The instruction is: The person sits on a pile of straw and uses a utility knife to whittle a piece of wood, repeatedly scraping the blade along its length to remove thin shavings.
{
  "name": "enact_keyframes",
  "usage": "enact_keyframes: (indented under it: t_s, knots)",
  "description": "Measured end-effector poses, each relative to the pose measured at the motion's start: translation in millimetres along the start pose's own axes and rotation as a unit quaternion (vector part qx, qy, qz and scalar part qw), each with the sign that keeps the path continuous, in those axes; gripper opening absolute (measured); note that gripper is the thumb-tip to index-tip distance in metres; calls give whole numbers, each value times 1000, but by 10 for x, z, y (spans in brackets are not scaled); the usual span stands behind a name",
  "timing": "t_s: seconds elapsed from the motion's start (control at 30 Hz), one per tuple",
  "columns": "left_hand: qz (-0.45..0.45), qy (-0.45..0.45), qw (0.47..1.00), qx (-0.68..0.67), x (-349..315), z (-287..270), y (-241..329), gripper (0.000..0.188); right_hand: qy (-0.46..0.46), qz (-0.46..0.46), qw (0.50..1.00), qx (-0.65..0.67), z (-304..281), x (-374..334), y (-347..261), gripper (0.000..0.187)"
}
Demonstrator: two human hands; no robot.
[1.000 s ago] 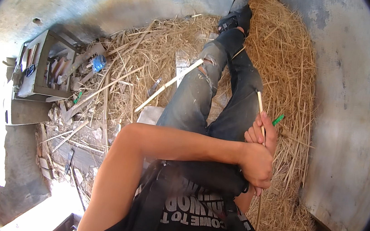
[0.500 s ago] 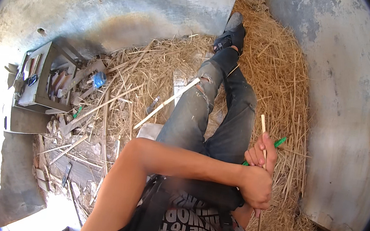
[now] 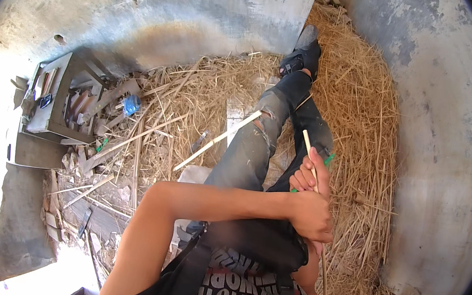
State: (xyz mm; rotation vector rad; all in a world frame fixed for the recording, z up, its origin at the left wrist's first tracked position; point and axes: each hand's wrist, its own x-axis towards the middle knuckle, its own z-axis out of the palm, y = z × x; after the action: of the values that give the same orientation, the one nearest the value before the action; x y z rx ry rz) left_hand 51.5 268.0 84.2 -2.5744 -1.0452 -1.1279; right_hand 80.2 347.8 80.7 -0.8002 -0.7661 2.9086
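Note:
A thin pale wooden stick (image 3: 307, 138) runs slanting through both my hands, its upper end sticking out above them and its lower part trailing down beside my body. My left hand (image 3: 313, 214), its forearm crossing in front of my torso, is wrapped round the stick. Just above it, my right hand (image 3: 310, 173) has its fingers curled and its thumb lying along the stick. A narrow green object (image 3: 329, 159) shows at both sides of the right hand; the fingers hide most of it, and its kind is unclear. Another pale stick (image 3: 219, 140) rests with one end against my trouser leg.
Straw (image 3: 363, 104) covers the floor ahead and to the right, between grey walls (image 3: 440, 141). At left stands a worn wooden cabinet (image 3: 55, 127) holding small items. Nearby lie a crumpled blue plastic piece (image 3: 131, 104), wood strips and scraps. My legs (image 3: 247, 154) stretch forward.
Both hands, still closed round the stick, have moved left and slightly up. The stick leans more to the left, and less of the green object shows. The view has shifted slightly.

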Motion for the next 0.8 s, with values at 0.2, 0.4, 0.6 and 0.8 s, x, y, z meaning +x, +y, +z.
enact_keyframes:
  t_s: [0.2, 0.4, 0.6, 0.8]
  knots:
    - [-43, -98, 994, -23, -248, -215, -235, 42, 19, 32, 998, -51, 155, 315, 24, 43]
    - [-74, -111, 990, -38, -302, -252, -269, 45, -15, 38, 999, -36, 145, 432, 44, 47]
    - [-74, -102, 992, 2, -382, -171, -227, 44, -31, 24, 998, -56, 150, 432, 97, 44]
    - [-44, -8, 999, 23, -434, -97, -135, 44, 21, 26, 994, -107, 262, 340, 160, 41]
